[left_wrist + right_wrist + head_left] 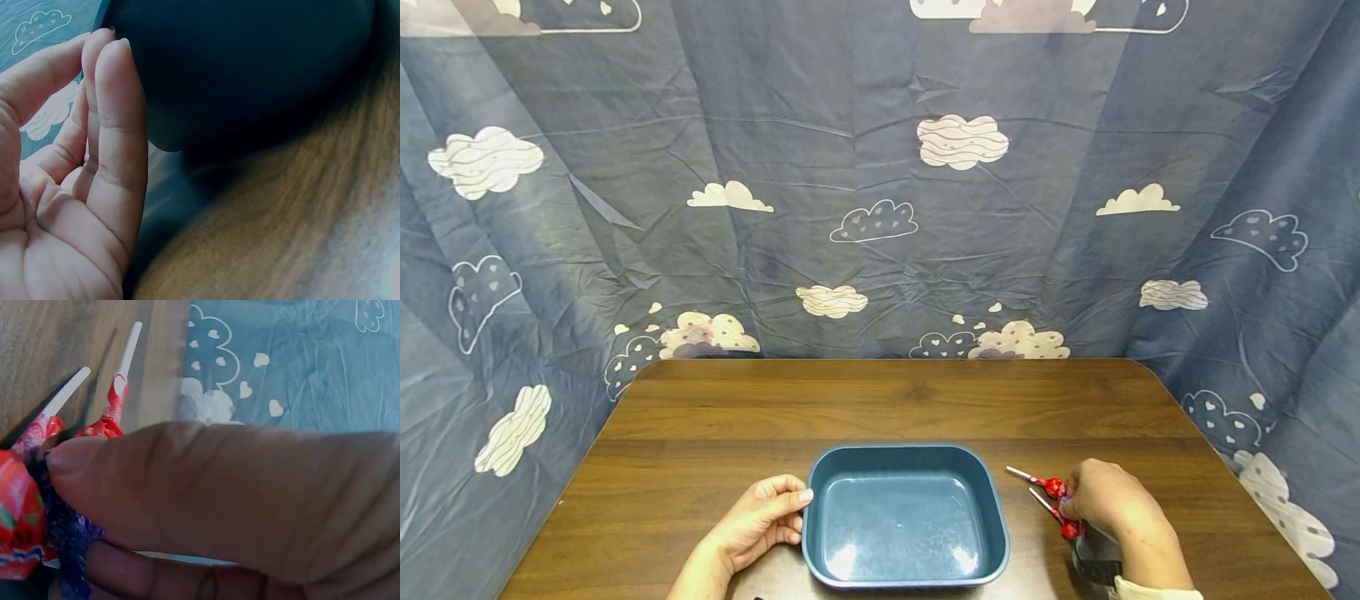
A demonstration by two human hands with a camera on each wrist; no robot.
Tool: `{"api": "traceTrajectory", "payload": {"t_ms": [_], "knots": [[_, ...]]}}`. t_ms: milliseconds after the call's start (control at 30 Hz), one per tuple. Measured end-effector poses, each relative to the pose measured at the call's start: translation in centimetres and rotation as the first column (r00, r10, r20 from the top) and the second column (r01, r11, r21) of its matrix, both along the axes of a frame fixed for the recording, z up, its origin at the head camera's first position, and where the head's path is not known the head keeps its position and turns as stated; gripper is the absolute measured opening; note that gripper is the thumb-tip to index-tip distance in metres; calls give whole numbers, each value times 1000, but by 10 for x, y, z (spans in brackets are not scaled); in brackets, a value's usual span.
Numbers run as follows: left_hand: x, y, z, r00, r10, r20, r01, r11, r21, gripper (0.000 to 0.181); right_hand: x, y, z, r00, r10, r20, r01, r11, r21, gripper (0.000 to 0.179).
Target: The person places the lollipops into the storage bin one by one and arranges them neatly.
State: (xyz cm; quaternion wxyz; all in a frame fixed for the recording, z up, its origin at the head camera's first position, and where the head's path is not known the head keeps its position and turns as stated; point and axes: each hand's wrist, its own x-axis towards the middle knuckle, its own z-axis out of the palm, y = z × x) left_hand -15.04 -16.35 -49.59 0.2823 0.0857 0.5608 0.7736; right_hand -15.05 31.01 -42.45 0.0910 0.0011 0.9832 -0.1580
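A blue rectangular plastic tray (904, 575) stands on the table near its front. At the tray's left side my left hand (760, 517) grips the rim, thumb on top and fingers against the outer wall; in the left wrist view the fingers (119, 112) reach up to the dark tray side (250, 69). To the right of the tray, two red-wrapped lollipops (1055, 487) (1070, 530) lie with white sticks pointing up and left. Between them my right hand (1108, 500) pinches a dark purple, fuzzy strip (69, 534) between thumb and fingers, right beside the wrappers.
The brown wooden table (737, 417) reaches back to a blue curtain (850, 167) printed with clouds, which also hangs along both sides. A dark band with a buckle-like block (1099, 572) sits by the right wrist, above a pale sleeve (1153, 590).
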Motion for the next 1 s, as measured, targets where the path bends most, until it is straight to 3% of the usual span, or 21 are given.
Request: {"api": "traceTrajectory", "payload": {"t_ms": [533,733,1000], "knots": [[-1,-1,-1,1000,2,14,-2,1000,1,10,2,3,14,1000,-6,-16,5,999,-32,18],[-1,-1,-1,1000,2,15,-2,1000,0,12,2,4,18,999,30,-38,-32,999,-44,31],[-1,0,-2,1000,-1,12,1,1000,8,11,4,2,25,997,24,-70,-27,999,-43,20]]}}
